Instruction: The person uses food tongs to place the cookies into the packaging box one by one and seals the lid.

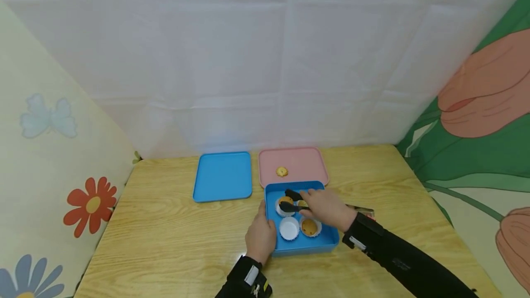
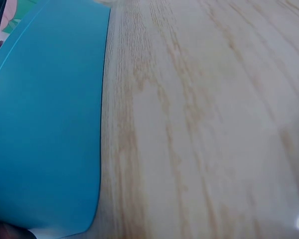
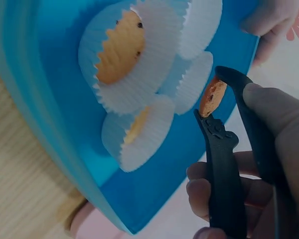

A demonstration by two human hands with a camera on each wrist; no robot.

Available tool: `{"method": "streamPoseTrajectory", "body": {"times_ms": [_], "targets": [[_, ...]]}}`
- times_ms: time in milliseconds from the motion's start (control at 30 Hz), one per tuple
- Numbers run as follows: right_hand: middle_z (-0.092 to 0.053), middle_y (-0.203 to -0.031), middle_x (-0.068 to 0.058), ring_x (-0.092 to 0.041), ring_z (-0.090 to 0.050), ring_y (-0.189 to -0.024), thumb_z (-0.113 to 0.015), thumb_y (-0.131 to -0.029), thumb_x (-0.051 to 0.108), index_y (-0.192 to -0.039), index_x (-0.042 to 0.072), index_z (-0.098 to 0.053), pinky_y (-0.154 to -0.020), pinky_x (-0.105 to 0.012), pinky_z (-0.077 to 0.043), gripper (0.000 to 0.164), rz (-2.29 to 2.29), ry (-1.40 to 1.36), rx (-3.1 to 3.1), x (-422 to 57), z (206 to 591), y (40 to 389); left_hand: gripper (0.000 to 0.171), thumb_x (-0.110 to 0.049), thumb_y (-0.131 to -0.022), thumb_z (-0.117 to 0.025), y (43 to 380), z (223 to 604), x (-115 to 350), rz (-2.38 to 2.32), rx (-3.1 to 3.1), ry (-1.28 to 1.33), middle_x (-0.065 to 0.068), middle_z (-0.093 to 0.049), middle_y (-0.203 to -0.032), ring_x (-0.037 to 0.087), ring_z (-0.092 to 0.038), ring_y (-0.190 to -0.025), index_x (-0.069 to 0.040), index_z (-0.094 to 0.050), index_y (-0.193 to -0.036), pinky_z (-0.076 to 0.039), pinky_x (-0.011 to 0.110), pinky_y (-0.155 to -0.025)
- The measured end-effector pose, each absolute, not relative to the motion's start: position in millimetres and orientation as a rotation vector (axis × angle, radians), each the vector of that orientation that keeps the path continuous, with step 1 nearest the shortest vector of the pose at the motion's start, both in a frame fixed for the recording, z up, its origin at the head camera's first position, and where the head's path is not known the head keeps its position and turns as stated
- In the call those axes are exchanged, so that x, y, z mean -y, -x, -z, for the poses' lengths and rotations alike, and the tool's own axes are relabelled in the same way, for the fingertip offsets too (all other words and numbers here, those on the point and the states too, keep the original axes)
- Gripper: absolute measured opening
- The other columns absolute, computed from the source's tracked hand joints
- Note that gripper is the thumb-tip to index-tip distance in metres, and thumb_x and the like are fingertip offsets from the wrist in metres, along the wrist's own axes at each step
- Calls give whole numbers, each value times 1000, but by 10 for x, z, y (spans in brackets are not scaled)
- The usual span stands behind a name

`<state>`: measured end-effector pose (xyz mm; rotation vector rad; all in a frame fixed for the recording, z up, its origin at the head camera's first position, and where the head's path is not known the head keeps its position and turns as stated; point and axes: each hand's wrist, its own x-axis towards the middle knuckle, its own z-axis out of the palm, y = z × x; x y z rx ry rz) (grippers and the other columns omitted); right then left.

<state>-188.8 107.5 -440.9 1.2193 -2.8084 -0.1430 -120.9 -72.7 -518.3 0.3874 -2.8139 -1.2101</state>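
Observation:
My right hand holds black tongs. Pinched between their tips is a brown cookie with dark chips, over the far-left part of a blue box. Against the box's left wall, my left hand grips its side, with the thumb at the rim. Inside the box stand several white paper baking cups. The near-right cup holds a chip cookie, and a yellow cookie sits in the far-right cup. No cookie shows in the near-left paper cup.
Behind the box lies a pink tray with a pale yellow cookie on it. A flat blue tray is to its left. Right of the box, a partly hidden thin object lies on the wooden table.

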Motion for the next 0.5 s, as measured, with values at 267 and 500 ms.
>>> {"method": "streamPoseTrajectory", "body": {"times_ms": [267, 500], "targets": [[-61, -82, -8, -16, -57, -64, -60, -84, 43, -114, 3, -61, -53, -27, -47, 50, 103, -1236, 2822, -1051, 4509, 1900, 53, -15, -90, -47, 1208, 5187, 727, 1198, 2815, -372, 17, -54, -124, 26, -62, -76, -5, -34, -140, -48, 38, -54], [-61, -83, -7, -16, -57, -65, -60, -83, 45, -115, 3, -60, -54, -28, -47, 53, 110, -1232, 2841, -1033, 4530, 1898, 52, -15, -90, -47, 1203, 5181, 730, 1197, 2808, -372, 17, -54, -124, 27, -62, -76, -4, -34, -140, -48, 39, -55]]}}
